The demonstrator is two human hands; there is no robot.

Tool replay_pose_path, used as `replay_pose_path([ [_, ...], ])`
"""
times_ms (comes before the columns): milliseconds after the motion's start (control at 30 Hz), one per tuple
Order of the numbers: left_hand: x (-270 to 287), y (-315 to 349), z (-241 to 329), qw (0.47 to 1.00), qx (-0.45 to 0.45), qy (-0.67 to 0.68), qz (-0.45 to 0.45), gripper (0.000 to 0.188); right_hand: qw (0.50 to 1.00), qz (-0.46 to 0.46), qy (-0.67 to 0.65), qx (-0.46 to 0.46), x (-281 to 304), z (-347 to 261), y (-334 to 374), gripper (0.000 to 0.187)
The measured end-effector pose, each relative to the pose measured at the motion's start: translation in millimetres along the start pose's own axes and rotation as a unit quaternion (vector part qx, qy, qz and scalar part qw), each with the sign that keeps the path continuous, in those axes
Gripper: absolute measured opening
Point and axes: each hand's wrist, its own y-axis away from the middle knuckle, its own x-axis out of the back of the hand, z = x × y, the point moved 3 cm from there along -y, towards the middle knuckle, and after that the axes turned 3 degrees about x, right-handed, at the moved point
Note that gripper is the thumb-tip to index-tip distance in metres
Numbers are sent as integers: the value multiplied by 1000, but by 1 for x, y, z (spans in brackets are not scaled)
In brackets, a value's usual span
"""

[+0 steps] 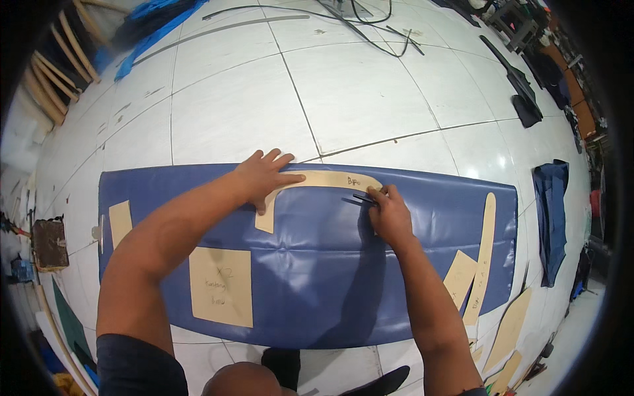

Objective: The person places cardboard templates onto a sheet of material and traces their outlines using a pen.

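A blue vinyl-like sheet (317, 284) lies spread on the floor in front of me. Near its far edge rests a curved tan cardboard template (327, 179), arched like an upside-down U. My left hand (259, 178) presses on the template's left bend, fingers spread. At the right bend, my right hand (392, 212) grips a thin dark pen-like stick (362, 198); its fingers cover the template's right end. Whether the stick's tip touches the sheet cannot be made out.
On the sheet also lie a square tan piece (221, 310), a small one (120, 223) at left, a long strip (487, 244) and a tilted piece (461, 270) at right. Tan offcuts (512, 323) and dark blue material (551, 218) lie rightward. Black cables (370, 26) cross the far tiles.
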Motion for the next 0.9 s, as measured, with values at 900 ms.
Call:
replay_pose_path([
  [900, -21, -4, -6, 997, 11, 79, 7, 126, 921, -143, -352, 81, -74, -160, 11, 21],
])
